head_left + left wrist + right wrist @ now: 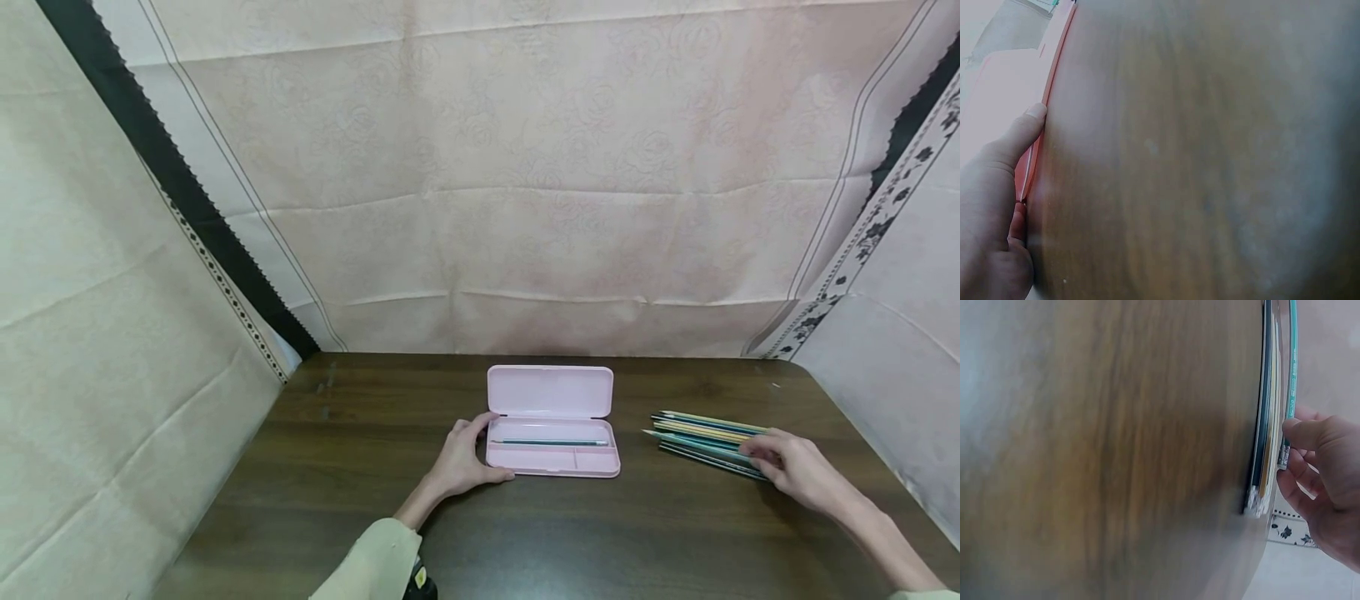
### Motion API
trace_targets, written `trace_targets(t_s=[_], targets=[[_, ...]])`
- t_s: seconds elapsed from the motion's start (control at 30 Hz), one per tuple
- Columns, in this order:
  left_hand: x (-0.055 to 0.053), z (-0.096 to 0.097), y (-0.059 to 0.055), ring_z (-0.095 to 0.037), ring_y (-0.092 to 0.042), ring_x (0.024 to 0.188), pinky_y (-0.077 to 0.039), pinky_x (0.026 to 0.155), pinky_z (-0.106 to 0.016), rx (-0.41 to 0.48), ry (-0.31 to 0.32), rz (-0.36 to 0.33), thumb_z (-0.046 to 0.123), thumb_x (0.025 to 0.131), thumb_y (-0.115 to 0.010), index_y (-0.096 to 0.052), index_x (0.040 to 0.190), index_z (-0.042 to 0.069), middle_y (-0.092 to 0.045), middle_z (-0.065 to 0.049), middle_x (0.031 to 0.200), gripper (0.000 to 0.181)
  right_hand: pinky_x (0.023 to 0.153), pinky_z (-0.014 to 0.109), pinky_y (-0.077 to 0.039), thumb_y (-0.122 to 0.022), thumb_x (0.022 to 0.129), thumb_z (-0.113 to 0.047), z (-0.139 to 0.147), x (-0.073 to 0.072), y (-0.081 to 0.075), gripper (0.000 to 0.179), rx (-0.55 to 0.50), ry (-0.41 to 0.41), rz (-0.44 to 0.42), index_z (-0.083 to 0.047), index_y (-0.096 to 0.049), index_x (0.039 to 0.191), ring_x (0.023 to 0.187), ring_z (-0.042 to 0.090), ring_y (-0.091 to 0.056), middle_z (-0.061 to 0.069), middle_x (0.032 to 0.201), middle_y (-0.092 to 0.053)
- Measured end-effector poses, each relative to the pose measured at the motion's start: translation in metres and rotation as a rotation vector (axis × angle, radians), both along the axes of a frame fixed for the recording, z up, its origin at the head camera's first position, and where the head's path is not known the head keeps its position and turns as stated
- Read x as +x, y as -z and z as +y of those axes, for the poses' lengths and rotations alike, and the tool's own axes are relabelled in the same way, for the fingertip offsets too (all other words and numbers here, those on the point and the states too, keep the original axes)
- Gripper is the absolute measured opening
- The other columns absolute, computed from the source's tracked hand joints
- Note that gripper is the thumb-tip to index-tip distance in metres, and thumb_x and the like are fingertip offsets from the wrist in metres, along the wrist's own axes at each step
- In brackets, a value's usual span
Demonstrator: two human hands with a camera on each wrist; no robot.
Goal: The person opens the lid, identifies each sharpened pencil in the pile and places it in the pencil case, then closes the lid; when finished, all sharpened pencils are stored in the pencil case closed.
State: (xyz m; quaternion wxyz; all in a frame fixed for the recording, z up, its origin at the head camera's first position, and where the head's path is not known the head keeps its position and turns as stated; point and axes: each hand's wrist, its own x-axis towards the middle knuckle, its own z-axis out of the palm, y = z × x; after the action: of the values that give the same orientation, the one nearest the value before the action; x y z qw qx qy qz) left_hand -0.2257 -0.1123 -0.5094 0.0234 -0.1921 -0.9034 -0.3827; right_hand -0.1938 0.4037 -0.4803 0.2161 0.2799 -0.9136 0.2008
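An opened pink pencil case [551, 392] lies on the table with its lid tipped back. One teal pencil [551, 442] rests in its long compartment. My left hand [461, 462] grips the case's left end, thumb at the front edge and a finger at the back corner. To the right, my right hand [798, 467] pinches a green pencil [1292, 369] close to its eraser end, above the other pencils. Those several pencils [1264, 444], dark, yellow and teal, lie side by side in a loose bundle beneath it.
The dark wooden table [337, 467] has pale patterned cloth [525, 183] hanging behind it and along both sides. A small divider splits the front compartment of the case. Near the left sleeve [375, 558], a dark object [420, 581] shows at the bottom edge.
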Motion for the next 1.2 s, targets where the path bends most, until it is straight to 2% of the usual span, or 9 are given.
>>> trace_targets(t_s=[0.27, 0.43, 0.57, 0.8, 0.87, 0.97, 1.2], targets=[[-0.001, 0.000, 0.002, -0.026, -0.049, 0.111, -0.047, 0.086, -0.046, -0.006, 0.000, 0.002, 0.044, 0.068, -0.092, -0.049, 0.145, 0.016, -0.056, -0.011, 0.123, 0.092, 0.057, 0.015, -0.036, -0.077, 0.063, 0.021, -0.018, -0.005, -0.003, 0.039, -0.052, -0.103, 0.040, -0.009, -0.070, 0.087, 0.068, -0.003, -0.047, -0.013, 0.078, -0.057], [-0.001, 0.000, 0.003, -0.025, -0.048, 0.110, -0.047, 0.086, -0.045, -0.003, -0.002, -0.001, 0.045, 0.068, -0.091, -0.049, 0.145, 0.016, -0.055, -0.010, 0.123, 0.092, 0.058, 0.015, -0.038, -0.078, 0.062, 0.022, -0.026, -0.010, -0.004, 0.040, -0.068, -0.140, 0.054, -0.007, -0.070, 0.088, 0.068, -0.001, -0.050, -0.008, 0.080, -0.060], [-0.002, 0.000, 0.003, -0.025, -0.048, 0.110, -0.047, 0.086, -0.045, -0.001, 0.001, 0.006, 0.045, 0.068, -0.092, -0.049, 0.145, 0.015, -0.056, -0.010, 0.123, 0.093, 0.059, 0.015, -0.038, -0.078, 0.067, 0.020, -0.034, -0.012, -0.005, 0.037, -0.061, -0.152, 0.023, -0.007, -0.070, 0.091, 0.070, -0.002, -0.050, -0.007, 0.081, -0.060], [-0.002, -0.001, 0.004, -0.025, -0.048, 0.111, -0.047, 0.086, -0.045, -0.009, 0.005, 0.013, 0.044, 0.068, -0.092, -0.048, 0.145, 0.015, -0.056, -0.010, 0.124, 0.093, 0.056, 0.016, -0.036, -0.078, 0.067, 0.018, -0.057, -0.014, -0.013, 0.037, -0.044, -0.168, 0.034, -0.009, -0.071, 0.091, 0.068, -0.003, -0.045, -0.012, 0.080, -0.056], [-0.002, -0.001, 0.005, -0.025, -0.048, 0.110, -0.047, 0.086, -0.045, -0.014, 0.005, 0.012, 0.044, 0.069, -0.092, -0.048, 0.145, 0.016, -0.056, -0.010, 0.124, 0.093, 0.056, 0.017, -0.037, -0.078, 0.069, 0.018, -0.063, -0.015, -0.013, 0.036, -0.044, -0.177, 0.015, -0.009, -0.071, 0.092, 0.068, -0.003, -0.045, -0.011, 0.081, -0.057], [-0.001, -0.001, 0.004, -0.026, -0.048, 0.110, -0.047, 0.086, -0.046, -0.009, 0.003, 0.009, 0.044, 0.068, -0.092, -0.048, 0.145, 0.016, -0.056, -0.010, 0.124, 0.092, 0.054, 0.019, -0.037, -0.076, 0.072, 0.018, -0.071, -0.017, -0.014, 0.036, -0.051, -0.189, -0.024, -0.010, -0.071, 0.093, 0.067, -0.003, -0.044, -0.011, 0.081, -0.056], [-0.001, 0.000, 0.002, -0.027, -0.049, 0.111, -0.047, 0.086, -0.047, -0.004, -0.001, 0.001, 0.045, 0.067, -0.092, -0.049, 0.144, 0.015, -0.056, -0.011, 0.123, 0.093, 0.053, 0.021, -0.039, -0.076, 0.073, 0.018, -0.093, -0.024, -0.016, 0.034, -0.081, -0.245, -0.032, -0.009, -0.070, 0.092, 0.067, -0.001, -0.045, -0.008, 0.081, -0.055]])
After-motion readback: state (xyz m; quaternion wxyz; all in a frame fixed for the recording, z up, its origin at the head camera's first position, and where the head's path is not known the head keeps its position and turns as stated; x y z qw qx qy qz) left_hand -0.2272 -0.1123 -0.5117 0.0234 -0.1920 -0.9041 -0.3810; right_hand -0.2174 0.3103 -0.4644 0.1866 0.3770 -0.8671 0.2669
